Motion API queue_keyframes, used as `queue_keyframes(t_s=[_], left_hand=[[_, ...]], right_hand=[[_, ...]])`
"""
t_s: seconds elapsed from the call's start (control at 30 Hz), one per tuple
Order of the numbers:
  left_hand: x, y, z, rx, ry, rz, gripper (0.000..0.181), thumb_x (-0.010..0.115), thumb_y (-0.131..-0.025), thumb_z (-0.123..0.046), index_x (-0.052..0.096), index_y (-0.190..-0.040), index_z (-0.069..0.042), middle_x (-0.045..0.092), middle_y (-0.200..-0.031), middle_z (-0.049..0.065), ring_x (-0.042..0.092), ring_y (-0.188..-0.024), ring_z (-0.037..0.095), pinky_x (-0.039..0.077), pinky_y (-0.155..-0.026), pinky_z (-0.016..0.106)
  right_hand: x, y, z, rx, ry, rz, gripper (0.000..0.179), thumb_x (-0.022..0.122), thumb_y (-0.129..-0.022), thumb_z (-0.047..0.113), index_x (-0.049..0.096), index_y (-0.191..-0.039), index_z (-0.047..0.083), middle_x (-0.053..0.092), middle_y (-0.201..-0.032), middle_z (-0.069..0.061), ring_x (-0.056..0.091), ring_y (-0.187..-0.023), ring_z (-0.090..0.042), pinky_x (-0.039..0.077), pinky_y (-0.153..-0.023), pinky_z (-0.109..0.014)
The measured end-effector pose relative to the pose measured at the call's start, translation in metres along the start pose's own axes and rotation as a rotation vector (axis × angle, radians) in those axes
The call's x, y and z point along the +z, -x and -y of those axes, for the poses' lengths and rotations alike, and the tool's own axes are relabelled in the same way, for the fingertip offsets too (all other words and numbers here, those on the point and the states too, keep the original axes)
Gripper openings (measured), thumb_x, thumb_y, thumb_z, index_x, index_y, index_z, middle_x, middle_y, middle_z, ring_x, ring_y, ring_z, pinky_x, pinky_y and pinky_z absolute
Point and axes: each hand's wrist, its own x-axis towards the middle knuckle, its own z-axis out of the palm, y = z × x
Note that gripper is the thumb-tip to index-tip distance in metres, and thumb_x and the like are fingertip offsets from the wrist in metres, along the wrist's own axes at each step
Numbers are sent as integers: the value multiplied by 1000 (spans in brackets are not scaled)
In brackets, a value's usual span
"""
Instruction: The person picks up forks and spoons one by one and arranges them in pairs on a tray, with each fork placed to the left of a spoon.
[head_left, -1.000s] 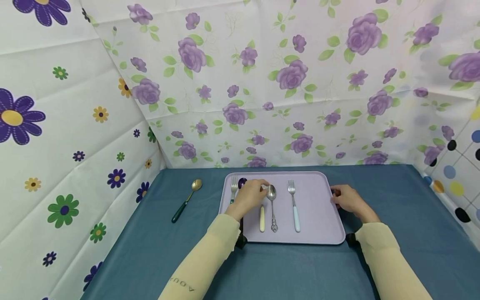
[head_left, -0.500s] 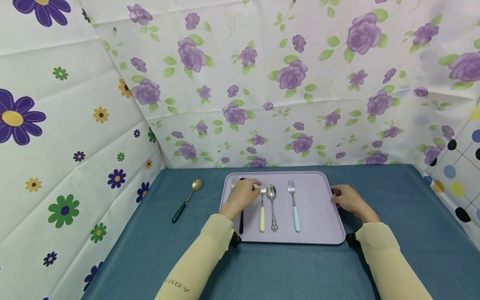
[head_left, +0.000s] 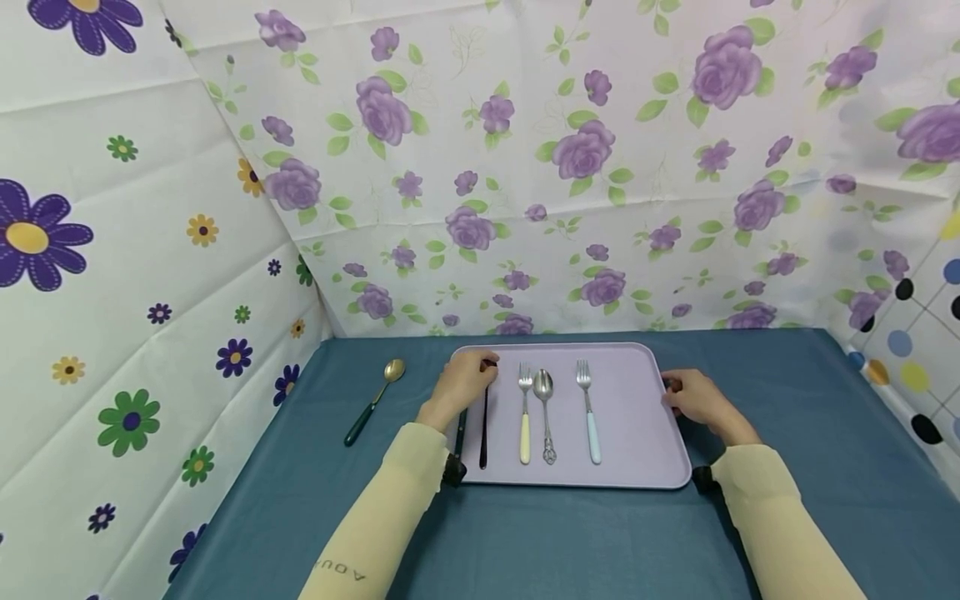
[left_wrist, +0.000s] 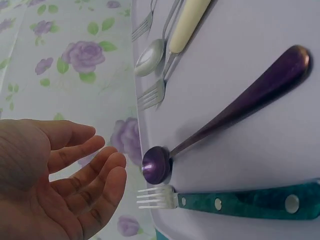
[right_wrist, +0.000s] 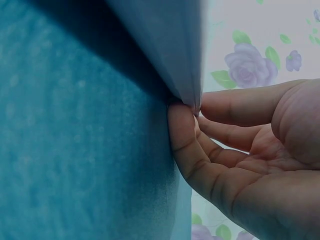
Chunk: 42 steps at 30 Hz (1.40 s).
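Note:
My left hand point(head_left: 459, 383) hovers over the left end of a pale purple tray point(head_left: 637, 433), its fingers loosely bent and holding nothing. In the left wrist view, a shiny purple spoon point(left_wrist: 240, 107) and a fork with a marbled green handle point(left_wrist: 245, 201) lie on the tray near that hand. Further along the tray lie a fork with a cream handle point(head_left: 525, 437), an ornate silver spoon point(head_left: 543, 385) and a fork with a light blue handle point(head_left: 592, 437). My right hand point(head_left: 701, 396) pinches the tray's right rim; the right wrist view shows thumb and fingers on that edge point(right_wrist: 192, 75).
A gold spoon with a dark green handle point(head_left: 360, 423) lies left of the tray on the blue tablecloth point(head_left: 585, 542). A flower-printed cloth wall point(head_left: 465, 275) stands behind, close to the tray's far edge, with further patterned cloths at both sides.
My left hand has moved left across the tray, from beside the silver spoon to above the purple spoon and green-handled fork. The cutlery and my right hand have stayed put.

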Motion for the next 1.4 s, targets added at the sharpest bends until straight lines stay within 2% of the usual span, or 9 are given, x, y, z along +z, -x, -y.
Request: queue_keyframes(t_s=[0.23, 0.47, 0.67, 0.87, 0.97, 1.03, 1.2, 1.4], left_hand=[[-6, 0, 5, -48, 6, 9, 32, 60, -107, -17, 69, -137, -9, 72, -108, 11, 60, -70, 19, 46, -59, 32], [-12, -1, 16, -97, 23, -10, 34, 58, -107, -16, 68, -139, -10, 72, -109, 11, 57, -70, 19, 43, -58, 30], [-21, 0, 27, -113, 17, -42, 34, 59, -106, -18, 68, -138, -9, 73, -114, 13, 64, -81, 19, 51, -63, 31], [-35, 3, 43, -137, 6, -64, 35, 58, -106, -16, 67, -139, -6, 72, -117, 17, 62, -75, 23, 49, -61, 33], [-43, 5, 51, -156, -17, -73, 35, 59, -106, -17, 67, -138, -6, 72, -116, 16, 64, -80, 21, 51, -66, 34], [-47, 7, 57, -171, -17, -74, 35, 59, -106, -16, 67, -138, -7, 72, -115, 15, 62, -77, 22, 49, -65, 35], [-53, 13, 71, -203, -41, -74, 35, 59, -106, -14, 66, -140, -6, 71, -113, 14, 58, -71, 22, 43, -60, 34], [-57, 20, 86, -212, -84, -74, 36, 58, -105, -10, 65, -139, -3, 71, -107, 15, 58, -71, 22, 45, -61, 35]], right_hand=[[-1, -1, -2, 7, 6, 3, 53, 52, -100, -2, 37, -146, -24, 51, -81, -10, 66, -78, -23, 59, -71, -38], [-2, -2, -2, 15, 13, -5, 54, 54, -99, -2, 38, -146, -24, 50, -82, -11, 67, -79, -24, 59, -71, -39], [-3, -3, -1, 9, 21, -8, 54, 54, -99, -2, 38, -146, -24, 51, -82, -11, 67, -77, -23, 59, -70, -39], [-2, -4, -4, 8, 14, -7, 53, 54, -99, -2, 39, -145, -24, 50, -81, -10, 66, -76, -22, 58, -69, -38], [-1, -5, -4, 5, 15, -6, 54, 53, -99, -2, 38, -146, -24, 50, -81, -10, 66, -77, -22, 58, -69, -37], [-1, -5, -4, 4, 15, -10, 53, 53, -99, -2, 39, -146, -23, 51, -81, -10, 66, -77, -22, 58, -69, -37], [0, -4, -4, -1, 16, -13, 53, 53, -99, -2, 39, -145, -23, 51, -81, -11, 66, -76, -21, 58, -68, -37], [2, -4, -5, 0, 13, -16, 53, 54, -98, -2, 40, -145, -23, 50, -82, -11, 65, -77, -23, 57, -67, -36]])
